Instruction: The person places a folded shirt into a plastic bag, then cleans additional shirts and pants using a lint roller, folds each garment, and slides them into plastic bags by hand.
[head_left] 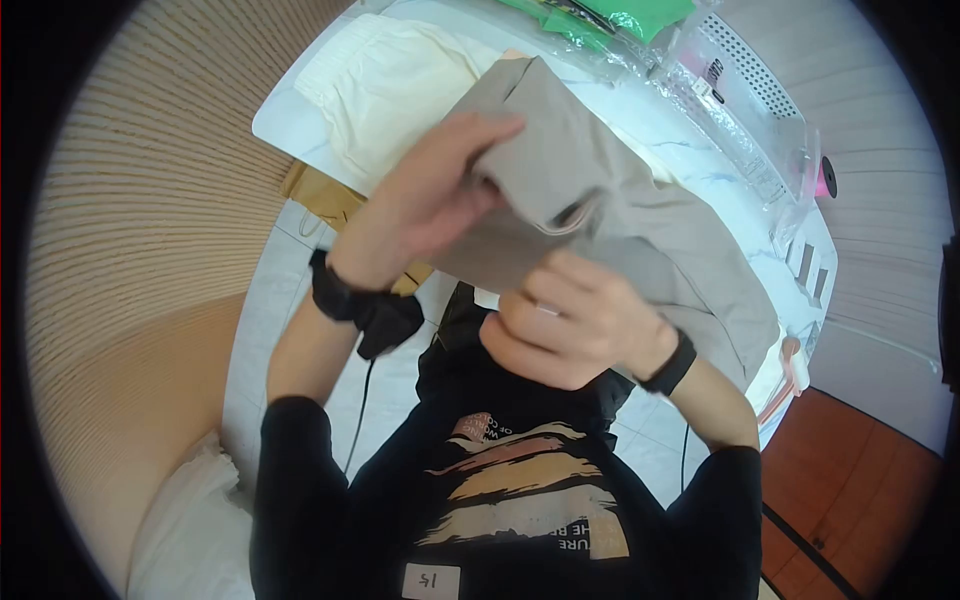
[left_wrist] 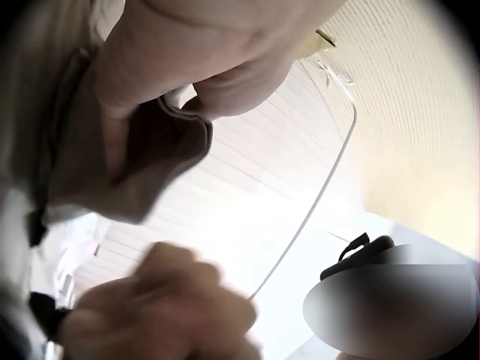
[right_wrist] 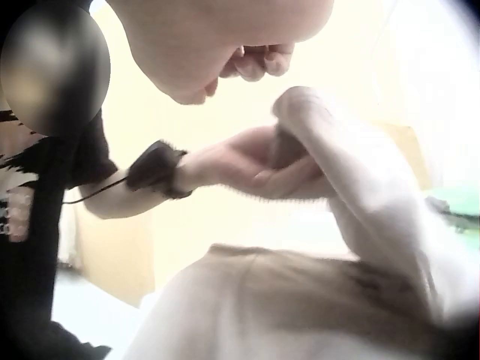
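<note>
A grey-beige garment (head_left: 650, 210) lies across the table, a raised fold of it bunched towards the person. My left hand (head_left: 430, 195) grips this fold; in the left wrist view its thumb and fingers (left_wrist: 195, 52) pinch the cloth (left_wrist: 169, 154) by a dark-lined edge. My right hand (head_left: 575, 320) hangs just in front of the fold, fingers curled, with no item visible in it. The right wrist view shows a gap between those curled fingers (right_wrist: 255, 64) and the cloth (right_wrist: 337, 157), which the left hand (right_wrist: 259, 161) holds up. Motion blurs both hands.
Cream folded cloth (head_left: 390, 85) lies at the table's far left. Clear plastic packaging and a green item (head_left: 645, 15) are at the far edge, beside a white perforated basket (head_left: 755, 75). A pink spool (head_left: 826, 177) sits at the right. A cable (head_left: 362, 420) hangs from the left wrist.
</note>
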